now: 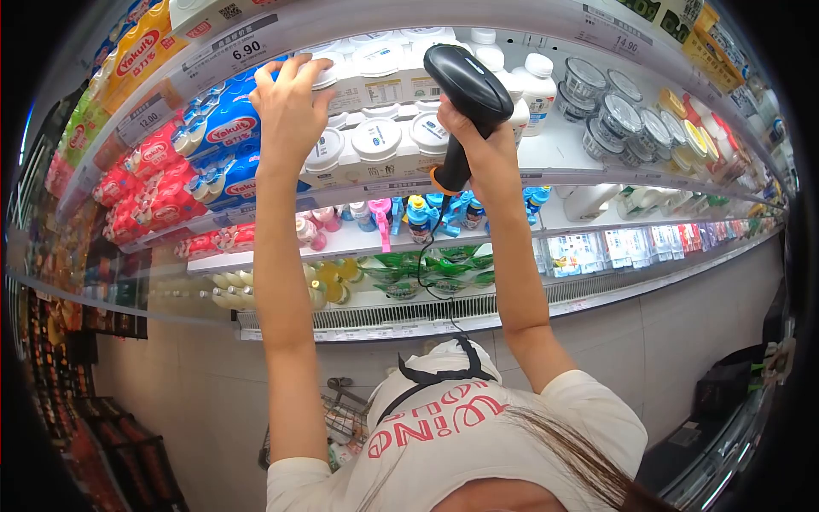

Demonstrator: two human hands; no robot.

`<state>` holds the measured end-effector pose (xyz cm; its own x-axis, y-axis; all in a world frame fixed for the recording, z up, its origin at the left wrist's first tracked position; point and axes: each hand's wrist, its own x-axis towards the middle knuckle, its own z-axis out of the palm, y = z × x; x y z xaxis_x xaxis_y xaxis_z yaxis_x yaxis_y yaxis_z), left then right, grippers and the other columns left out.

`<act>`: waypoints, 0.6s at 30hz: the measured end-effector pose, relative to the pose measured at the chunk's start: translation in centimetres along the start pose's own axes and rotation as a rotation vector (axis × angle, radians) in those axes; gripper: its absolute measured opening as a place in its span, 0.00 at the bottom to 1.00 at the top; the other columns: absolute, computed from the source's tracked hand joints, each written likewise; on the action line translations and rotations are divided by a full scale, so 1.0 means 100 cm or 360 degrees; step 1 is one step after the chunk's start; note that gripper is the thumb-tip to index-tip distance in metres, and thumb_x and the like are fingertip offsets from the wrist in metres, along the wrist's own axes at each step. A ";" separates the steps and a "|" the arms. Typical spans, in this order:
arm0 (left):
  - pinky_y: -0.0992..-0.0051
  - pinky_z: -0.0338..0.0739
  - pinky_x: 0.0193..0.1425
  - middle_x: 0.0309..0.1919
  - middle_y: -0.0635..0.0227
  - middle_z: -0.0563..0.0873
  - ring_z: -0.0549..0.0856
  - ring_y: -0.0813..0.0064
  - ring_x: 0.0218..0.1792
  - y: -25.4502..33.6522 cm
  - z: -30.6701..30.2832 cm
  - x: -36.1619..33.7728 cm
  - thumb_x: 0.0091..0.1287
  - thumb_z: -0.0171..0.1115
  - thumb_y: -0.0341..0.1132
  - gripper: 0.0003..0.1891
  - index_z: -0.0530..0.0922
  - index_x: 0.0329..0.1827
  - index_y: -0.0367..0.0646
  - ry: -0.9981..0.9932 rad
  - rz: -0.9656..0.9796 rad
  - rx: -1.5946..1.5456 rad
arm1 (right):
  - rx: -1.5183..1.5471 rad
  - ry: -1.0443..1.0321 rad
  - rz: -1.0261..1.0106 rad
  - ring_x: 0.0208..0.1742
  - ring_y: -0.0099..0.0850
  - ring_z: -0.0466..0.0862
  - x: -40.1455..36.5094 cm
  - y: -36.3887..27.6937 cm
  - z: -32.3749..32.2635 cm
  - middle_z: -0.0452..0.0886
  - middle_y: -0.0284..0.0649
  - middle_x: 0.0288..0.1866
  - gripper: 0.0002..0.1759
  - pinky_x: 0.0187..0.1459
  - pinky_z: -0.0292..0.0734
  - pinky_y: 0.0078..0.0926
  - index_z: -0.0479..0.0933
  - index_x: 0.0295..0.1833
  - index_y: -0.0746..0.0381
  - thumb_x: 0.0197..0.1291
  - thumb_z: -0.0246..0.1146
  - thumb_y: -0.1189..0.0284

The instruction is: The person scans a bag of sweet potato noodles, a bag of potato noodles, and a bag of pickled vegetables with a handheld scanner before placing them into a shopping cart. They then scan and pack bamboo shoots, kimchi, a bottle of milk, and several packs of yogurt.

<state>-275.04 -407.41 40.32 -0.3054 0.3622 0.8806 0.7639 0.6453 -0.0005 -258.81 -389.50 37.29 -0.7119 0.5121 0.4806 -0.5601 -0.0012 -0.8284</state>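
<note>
My right hand (492, 158) is wrapped round the handle of a black barcode scanner (469, 90), its head tilted over the shelf. A cord hangs down from its base. My left hand (294, 94) reaches to the left end of the upper pack of white-lidded yogurt cups (380, 60), fingers curled over its end cup; the fingertips are partly hidden. Below it sits a second pack of yogurt cups (375, 139) in a white carton. Blue Yakult packs (230, 130) stand left of my left wrist. White bottles (537, 85) are just right of the scanner.
Red Yakult packs (158, 154) fill the shelf's left part. Clear-lidded tubs (621, 115) are stacked at right. A price rail (239, 53) runs above my left hand. Lower shelves hold small blue bottles (418, 218) and green packages (401, 277). A shopping cart (341, 410) stands beside me.
</note>
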 end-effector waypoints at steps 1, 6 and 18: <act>0.58 0.65 0.59 0.53 0.71 0.84 0.74 0.58 0.57 -0.002 -0.002 0.008 0.53 0.74 0.36 0.22 0.82 0.52 0.51 -0.0057 0.0037 -0.0104 | 0.0016 0.0021 -0.0008 0.46 0.24 0.78 -0.004 -0.004 0.000 0.83 0.37 0.45 0.23 0.49 0.72 0.24 0.79 0.54 0.67 0.58 0.73 0.66; 0.62 0.71 0.62 0.52 0.53 0.82 0.78 0.55 0.57 -0.010 0.007 0.048 0.50 0.75 0.44 0.31 0.78 0.58 0.44 -0.0651 0.0074 -0.0363 | 0.0009 -0.0024 -0.0115 0.64 0.43 0.78 -0.016 -0.016 -0.007 0.78 0.50 0.58 0.29 0.64 0.76 0.43 0.68 0.64 0.72 0.62 0.69 0.69; 0.58 0.64 0.66 0.57 0.53 0.81 0.75 0.54 0.63 0.007 0.005 0.060 0.42 0.78 0.52 0.41 0.77 0.60 0.42 -0.0874 -0.0008 -0.0221 | 0.0206 0.0054 -0.0113 0.60 0.47 0.81 -0.029 -0.021 -0.014 0.75 0.56 0.63 0.28 0.61 0.78 0.38 0.66 0.67 0.72 0.66 0.63 0.72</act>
<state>-276.64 -404.44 45.37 -0.5317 0.6799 0.5049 0.8179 0.5670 0.0978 -254.99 -389.85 37.19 -0.6549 0.5436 0.5250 -0.6602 -0.0735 -0.7475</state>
